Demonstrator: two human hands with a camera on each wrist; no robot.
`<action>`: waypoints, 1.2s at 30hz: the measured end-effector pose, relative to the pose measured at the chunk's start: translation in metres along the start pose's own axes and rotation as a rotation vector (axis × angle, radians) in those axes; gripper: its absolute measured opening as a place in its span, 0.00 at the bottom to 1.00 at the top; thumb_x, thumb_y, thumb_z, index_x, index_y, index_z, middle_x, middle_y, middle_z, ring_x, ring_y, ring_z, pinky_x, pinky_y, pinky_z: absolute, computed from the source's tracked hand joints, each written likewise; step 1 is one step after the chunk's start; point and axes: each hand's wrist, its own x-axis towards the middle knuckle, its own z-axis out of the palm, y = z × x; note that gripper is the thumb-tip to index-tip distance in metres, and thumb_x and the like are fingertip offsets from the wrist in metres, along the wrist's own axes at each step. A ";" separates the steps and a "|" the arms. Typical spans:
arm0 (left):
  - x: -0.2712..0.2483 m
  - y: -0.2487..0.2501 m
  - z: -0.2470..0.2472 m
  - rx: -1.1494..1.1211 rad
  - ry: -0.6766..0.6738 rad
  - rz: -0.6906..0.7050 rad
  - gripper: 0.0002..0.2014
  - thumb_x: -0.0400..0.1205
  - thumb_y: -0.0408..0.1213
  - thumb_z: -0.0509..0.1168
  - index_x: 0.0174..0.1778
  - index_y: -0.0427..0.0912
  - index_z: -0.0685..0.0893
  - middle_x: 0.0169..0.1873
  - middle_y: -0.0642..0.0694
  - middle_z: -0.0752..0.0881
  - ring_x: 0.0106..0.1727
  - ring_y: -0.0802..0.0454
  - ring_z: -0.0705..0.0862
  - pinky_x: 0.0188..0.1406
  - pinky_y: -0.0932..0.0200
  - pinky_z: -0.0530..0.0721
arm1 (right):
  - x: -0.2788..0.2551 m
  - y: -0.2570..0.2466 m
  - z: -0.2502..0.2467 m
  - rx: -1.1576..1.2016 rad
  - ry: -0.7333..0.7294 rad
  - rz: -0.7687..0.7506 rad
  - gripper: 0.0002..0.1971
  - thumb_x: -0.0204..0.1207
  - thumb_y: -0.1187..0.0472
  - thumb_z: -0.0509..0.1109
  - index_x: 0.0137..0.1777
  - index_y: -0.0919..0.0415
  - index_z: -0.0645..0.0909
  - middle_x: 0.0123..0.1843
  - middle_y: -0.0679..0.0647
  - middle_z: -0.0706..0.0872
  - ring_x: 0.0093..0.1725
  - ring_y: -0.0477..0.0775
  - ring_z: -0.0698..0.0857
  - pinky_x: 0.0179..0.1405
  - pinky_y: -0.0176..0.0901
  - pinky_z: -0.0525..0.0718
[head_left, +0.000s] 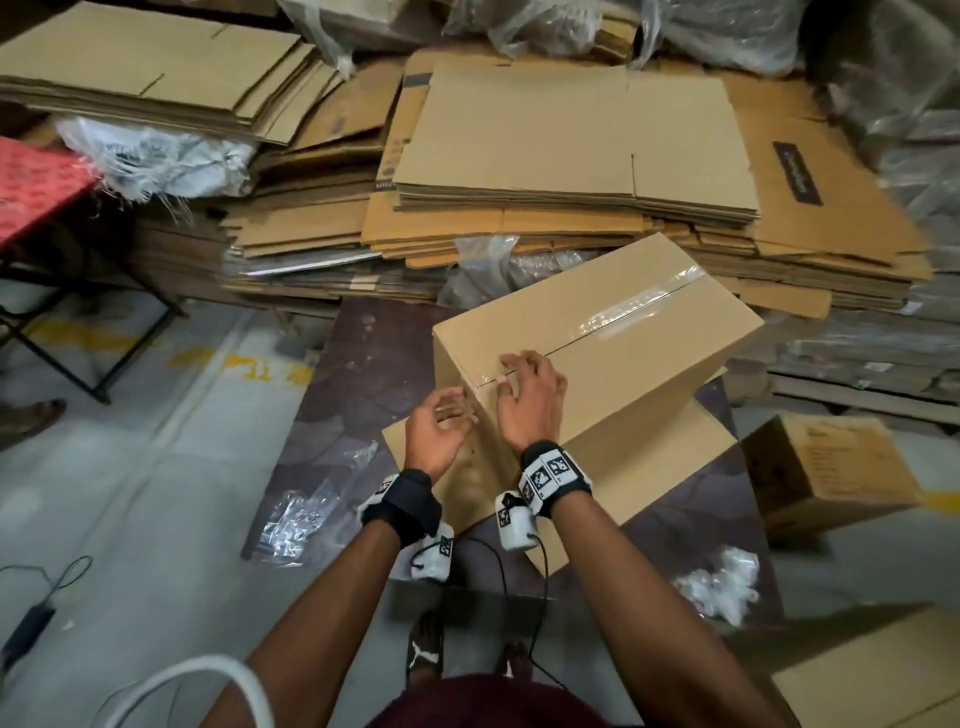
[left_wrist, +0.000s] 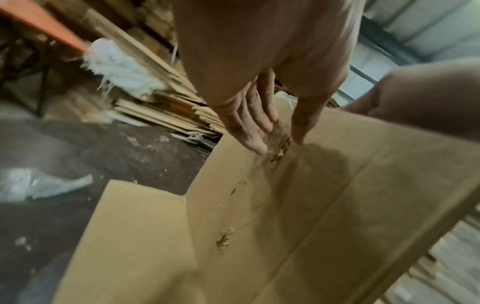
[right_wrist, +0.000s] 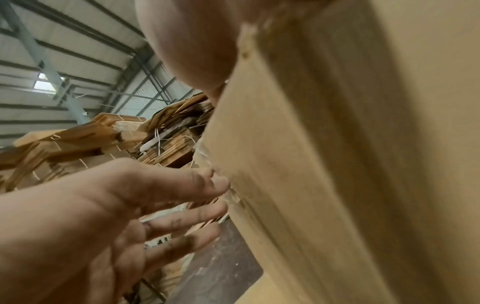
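Your taped box (head_left: 597, 332) stands on a cardboard sheet (head_left: 696, 447) on the dark floor mat (head_left: 337, 415). Your right hand (head_left: 530, 400) presses spread fingers on the tape (head_left: 639, 300) at the box's near top edge. Your left hand (head_left: 441, 434), released, touches its side. You seem to be sealing; next, rub the tape end down firmly.

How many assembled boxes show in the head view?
2: the taped box in the middle and a printed box on the floor to its right. Cut-off cardboard at bottom right may be a third.
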 end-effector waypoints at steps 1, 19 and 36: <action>-0.002 -0.001 0.000 0.054 -0.014 0.027 0.20 0.76 0.29 0.79 0.61 0.50 0.86 0.57 0.51 0.90 0.59 0.53 0.89 0.55 0.54 0.91 | 0.000 0.001 0.002 -0.001 0.024 0.001 0.17 0.79 0.58 0.68 0.67 0.51 0.85 0.73 0.53 0.79 0.76 0.54 0.73 0.80 0.61 0.65; 0.011 -0.037 0.010 0.489 -0.003 0.373 0.08 0.83 0.32 0.67 0.54 0.39 0.91 0.49 0.43 0.92 0.48 0.41 0.89 0.52 0.51 0.85 | 0.004 0.002 0.002 0.069 0.090 0.026 0.13 0.79 0.59 0.68 0.61 0.49 0.86 0.71 0.50 0.81 0.70 0.51 0.74 0.75 0.60 0.71; 0.035 -0.013 0.027 -0.106 0.252 0.139 0.08 0.84 0.47 0.71 0.46 0.46 0.86 0.48 0.43 0.89 0.49 0.51 0.88 0.52 0.57 0.84 | 0.004 0.000 0.002 0.036 0.054 0.038 0.15 0.76 0.58 0.70 0.62 0.49 0.85 0.72 0.51 0.81 0.72 0.55 0.77 0.77 0.56 0.69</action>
